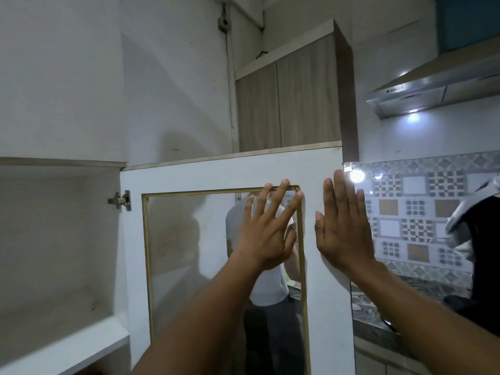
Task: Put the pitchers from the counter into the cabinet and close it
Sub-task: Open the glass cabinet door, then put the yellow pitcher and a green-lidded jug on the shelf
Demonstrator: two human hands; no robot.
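The white cabinet door (184, 177) with a gold-framed glass pane stands swung open in front of me, hinged at its left edge. My left hand (267, 228) lies flat on the pane's upper right corner, fingers spread. My right hand (342, 223) rests open against the door's right edge, palm toward the door. The cabinet interior (54, 239) at the left shows a bare white shelf; no pitchers are in view.
A wooden upper cabinet (295, 104) hangs behind the door. A steel range hood (422, 87) with lit lamps is at the upper right. Patterned wall tiles (414, 212) and a dark stone counter (373, 315) lie right, with a dark object (484, 253) at the edge.
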